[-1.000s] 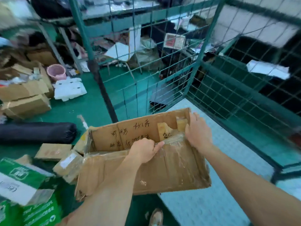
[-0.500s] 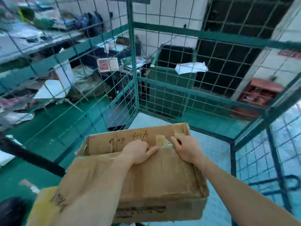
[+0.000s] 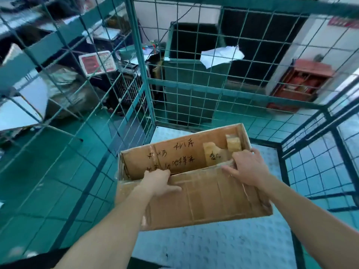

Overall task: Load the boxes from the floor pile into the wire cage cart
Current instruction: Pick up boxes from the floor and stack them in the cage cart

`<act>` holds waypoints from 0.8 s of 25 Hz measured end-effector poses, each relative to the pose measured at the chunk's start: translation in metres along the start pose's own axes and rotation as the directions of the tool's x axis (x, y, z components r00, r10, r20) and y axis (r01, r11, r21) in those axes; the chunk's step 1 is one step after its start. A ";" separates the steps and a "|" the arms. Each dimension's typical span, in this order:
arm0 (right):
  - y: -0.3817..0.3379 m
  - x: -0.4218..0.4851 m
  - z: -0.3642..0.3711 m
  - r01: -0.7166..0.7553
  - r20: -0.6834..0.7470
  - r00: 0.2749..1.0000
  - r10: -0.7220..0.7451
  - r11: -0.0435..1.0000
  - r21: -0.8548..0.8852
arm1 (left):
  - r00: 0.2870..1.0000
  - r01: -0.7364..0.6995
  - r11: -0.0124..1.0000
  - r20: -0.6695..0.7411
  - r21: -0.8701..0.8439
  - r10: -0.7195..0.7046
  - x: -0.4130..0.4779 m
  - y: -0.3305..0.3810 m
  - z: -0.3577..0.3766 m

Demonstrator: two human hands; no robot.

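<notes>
You are stretching both arms toward twelve o'clock, left hand (image 3: 158,182) and right hand (image 3: 246,167) gripping the box (image 3: 204,200) rim.

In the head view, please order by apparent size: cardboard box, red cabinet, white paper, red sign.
1. cardboard box, nearest the camera.
2. red cabinet.
3. white paper and red sign look about alike; not ranked.

Bright teal-tinted daylight — soft blur, wide-angle bending at edges.
</notes>
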State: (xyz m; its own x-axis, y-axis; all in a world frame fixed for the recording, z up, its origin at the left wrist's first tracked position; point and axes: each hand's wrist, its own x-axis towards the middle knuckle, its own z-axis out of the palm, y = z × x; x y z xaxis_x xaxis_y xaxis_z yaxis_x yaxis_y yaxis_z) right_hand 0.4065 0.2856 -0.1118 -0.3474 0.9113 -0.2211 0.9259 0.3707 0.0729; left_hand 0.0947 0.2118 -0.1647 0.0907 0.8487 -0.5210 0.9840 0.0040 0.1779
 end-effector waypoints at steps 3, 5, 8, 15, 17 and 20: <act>-0.001 0.020 0.029 -0.093 0.232 0.964 0.127 0.984 -0.149 | 0.999 0.049 0.999 -0.015 0.005 -0.049 0.049 -0.006 0.002; -0.005 0.032 0.057 -0.147 0.311 0.933 0.181 0.981 -0.129 | 0.998 0.055 0.996 -0.021 0.071 -0.054 0.082 -0.011 0.012; -0.011 0.054 0.106 -0.256 0.358 0.896 0.262 0.965 -0.065 | 1.000 0.019 0.989 -0.020 0.144 -0.016 0.131 -0.023 0.028; 0.001 0.149 0.213 -0.290 0.286 0.915 0.284 0.957 -0.023 | 0.998 0.007 0.975 -0.058 0.223 0.006 0.245 -0.044 0.066; 0.008 0.182 0.237 -0.284 0.255 0.926 0.278 0.959 -0.013 | 0.997 0.032 0.978 -0.080 0.206 -0.016 0.277 -0.050 0.082; 0.020 0.217 0.270 -0.321 0.190 0.936 0.295 0.939 0.121 | 0.988 0.019 0.984 -0.157 0.178 0.010 0.317 -0.056 0.105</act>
State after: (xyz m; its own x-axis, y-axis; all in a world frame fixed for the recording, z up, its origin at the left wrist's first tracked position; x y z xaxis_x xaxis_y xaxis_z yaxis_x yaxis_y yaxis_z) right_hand 0.3895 0.4418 -0.4208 -0.0240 0.9285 -0.3706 0.9992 0.0344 0.0214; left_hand 0.0848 0.4249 -0.4272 0.0752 0.9212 -0.3819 0.9971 -0.0745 0.0166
